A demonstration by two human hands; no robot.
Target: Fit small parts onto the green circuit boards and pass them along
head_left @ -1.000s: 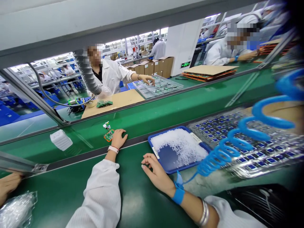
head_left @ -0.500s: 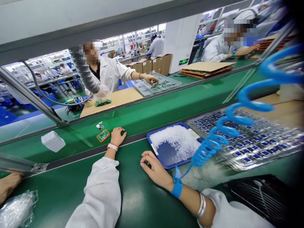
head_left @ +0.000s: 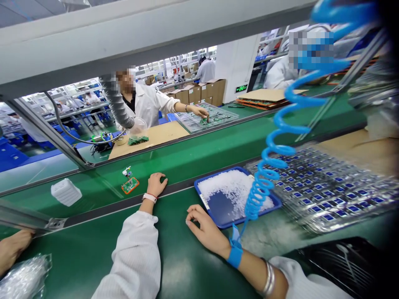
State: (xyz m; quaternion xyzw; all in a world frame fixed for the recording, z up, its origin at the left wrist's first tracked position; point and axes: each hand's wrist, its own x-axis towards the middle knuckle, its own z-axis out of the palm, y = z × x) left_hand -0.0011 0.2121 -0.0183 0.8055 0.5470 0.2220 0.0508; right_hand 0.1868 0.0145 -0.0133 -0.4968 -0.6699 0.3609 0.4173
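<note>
My left hand (head_left: 156,184) lies flat on the near edge of the green conveyor belt (head_left: 218,145), fingers spread and holding nothing. A small green circuit board in an orange frame (head_left: 130,185) sits on the belt just left of it, not touching. My right hand (head_left: 204,226) rests on the green worktop beside a blue tray (head_left: 197,185) of white granules. Its fingers are curled with thumb and forefinger together; what they hold, if anything, is too small to see. A blue wrist strap (head_left: 234,256) with a coiled blue cord (head_left: 270,164) is on that wrist.
A clear blister tray of small blue parts (head_left: 327,187) lies right of the blue tray. A white block (head_left: 66,192) rides on the belt at left. Another person's hand (head_left: 12,248) and a plastic bag (head_left: 25,276) are at lower left. Across the belt a co-worker's hand (head_left: 199,111) reaches into a clear tray.
The circuit board and the white block have drifted left along the belt, away from my left hand. The coiled cord has swung upward. Both my hands have stayed in place.
</note>
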